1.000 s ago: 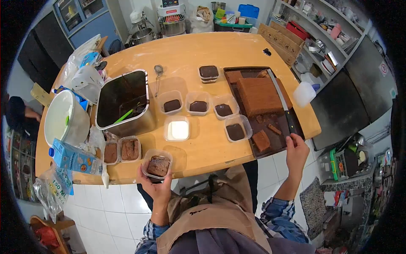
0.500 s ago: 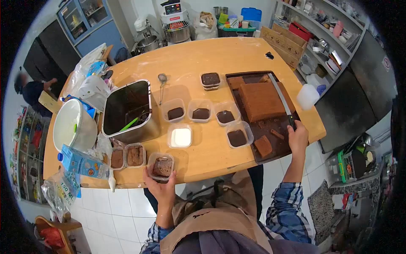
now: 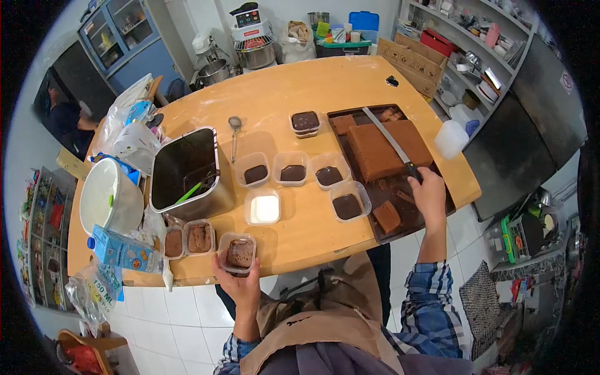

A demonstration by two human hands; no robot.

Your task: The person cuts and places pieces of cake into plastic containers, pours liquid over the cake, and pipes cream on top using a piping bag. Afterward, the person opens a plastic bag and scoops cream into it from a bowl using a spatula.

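My right hand is closed round the black handle of a long bread knife. Its blade slants over the large brown cake slab, tip toward the slab's far left; whether it touches cannot be told. The slab lies on a dark baking tray with a loose cake piece and crumbs near the front. At the table's front edge, my left hand grips a clear plastic tub with brown cake inside, thumb and fingers on opposite sides.
Several tubs with dark chocolate, such as one tub, stand mid-table near a white-filled tub. Leftward are a metal bin with a green-handled tool, a white bucket and a blue carton. A person stands far left.
The knife has moved left, and its blade now slants more across the slab. My left hand still holds the tub at the edge. The view has shifted slightly.
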